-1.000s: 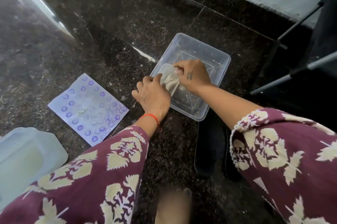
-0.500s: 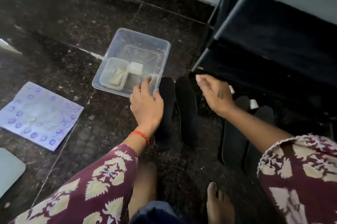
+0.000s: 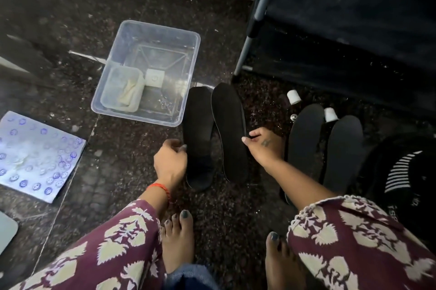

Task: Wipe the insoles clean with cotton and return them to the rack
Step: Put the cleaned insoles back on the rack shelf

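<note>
Two black insoles lie side by side on the dark floor, a hand at each.

The right hand (image 3: 265, 145) pinches the right insole (image 3: 230, 131) by its edge; the left hand (image 3: 169, 162) has curled fingers (image 3: 182, 148) at the left insole (image 3: 198, 138), grip unclear. A clear tub (image 3: 188, 77) holding cotton (image 3: 128, 95) sits just behind, the rack (image 3: 257, 13) to the right, another insole pair (image 3: 325, 145) below it.

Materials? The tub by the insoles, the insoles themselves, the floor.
Tub: clear, glossy plastic; the floor shows through its walls.
Insoles: matte black, probably foam or fabric-faced; no shine, thin edges.
Floor: polished dark speckled stone, likely granite; reflective, with slab joints.
</note>
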`<action>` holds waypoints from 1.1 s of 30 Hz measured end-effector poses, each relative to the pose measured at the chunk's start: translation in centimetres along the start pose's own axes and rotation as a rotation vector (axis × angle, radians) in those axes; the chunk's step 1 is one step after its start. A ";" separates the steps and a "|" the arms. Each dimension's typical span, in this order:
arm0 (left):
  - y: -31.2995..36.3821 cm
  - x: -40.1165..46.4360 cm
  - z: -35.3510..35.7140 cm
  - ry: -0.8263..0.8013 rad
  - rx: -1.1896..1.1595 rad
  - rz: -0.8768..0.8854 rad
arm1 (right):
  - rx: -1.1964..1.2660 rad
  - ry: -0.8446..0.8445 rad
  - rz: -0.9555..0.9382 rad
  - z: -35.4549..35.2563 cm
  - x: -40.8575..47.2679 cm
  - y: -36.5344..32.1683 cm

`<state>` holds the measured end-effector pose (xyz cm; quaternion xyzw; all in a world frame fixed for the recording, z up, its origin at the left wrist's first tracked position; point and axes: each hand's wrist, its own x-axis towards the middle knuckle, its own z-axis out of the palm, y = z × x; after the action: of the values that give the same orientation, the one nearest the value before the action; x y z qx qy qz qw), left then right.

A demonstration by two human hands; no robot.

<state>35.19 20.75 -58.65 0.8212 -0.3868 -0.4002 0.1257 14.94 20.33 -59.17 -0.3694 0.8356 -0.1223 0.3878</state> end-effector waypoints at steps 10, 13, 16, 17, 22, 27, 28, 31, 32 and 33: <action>-0.3 1.0 1.1 -0.156 -0.325 -0.098 | 0.212 -0.099 0.095 -0.6 0.4 0.1; 0.0 0.0 0.8 -0.244 -0.452 -0.107 | 0.332 -0.146 0.127 -1.9 -0.2 0.5; 0.6 -1.1 0.1 -0.297 -0.486 -0.111 | 0.424 -0.206 0.124 -4.0 -1.3 0.5; 1.0 -1.7 -0.2 -0.316 -0.497 -0.107 | 0.443 -0.224 0.123 -4.7 -1.6 0.5; 3.6 -4.8 -2.3 -0.412 -0.537 -0.067 | 0.529 -0.237 0.100 -8.9 -4.1 0.5; 7.0 -7.6 -5.2 -0.497 -0.520 -0.021 | 0.659 -0.211 0.057 -13.4 -7.8 0.3; 7.8 -8.3 -5.8 -0.509 -0.516 -0.005 | 0.676 -0.202 0.045 -14.4 -8.4 0.2; 10.8 -10.7 -7.3 -0.539 -0.532 0.063 | 0.732 -0.176 0.009 -17.5 -10.2 -0.3; 11.9 -11.5 -7.8 -0.541 -0.539 0.088 | 0.745 -0.171 -0.010 -18.7 -10.9 -0.5; 12.9 -12.5 -8.2 -0.545 -0.543 0.115 | 0.755 -0.168 -0.029 -19.9 -11.5 -0.8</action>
<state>29.73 20.42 -39.66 0.5985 -0.3313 -0.6840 0.2534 5.57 26.36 -39.10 -0.2212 0.6919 -0.3958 0.5619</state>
